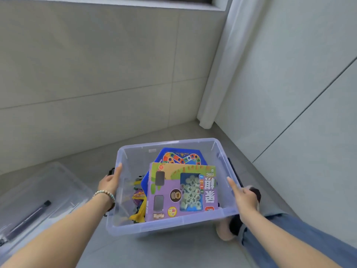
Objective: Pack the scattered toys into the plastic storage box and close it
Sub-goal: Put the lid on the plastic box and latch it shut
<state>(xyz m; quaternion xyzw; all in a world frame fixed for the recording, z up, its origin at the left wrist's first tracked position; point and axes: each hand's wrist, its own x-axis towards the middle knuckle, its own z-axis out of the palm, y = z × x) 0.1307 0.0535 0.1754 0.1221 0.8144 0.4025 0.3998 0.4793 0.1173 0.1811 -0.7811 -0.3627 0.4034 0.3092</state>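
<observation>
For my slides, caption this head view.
Both hands, left hand and right hand, grip the open toy-filled storage box.

One head cam only, wide-angle, looking fwd & down from above, close over both forearms. Left hand [110,182] and right hand [245,197] sit lower-centre; wall corner beyond them, floor below.

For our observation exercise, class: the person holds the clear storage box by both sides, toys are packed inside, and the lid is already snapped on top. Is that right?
Not quite. The storage box is open; its lid lies on the floor to the left, as the head view shows. The left hand and right hand do hold its sides, with toys such as the chess set box inside.
</observation>
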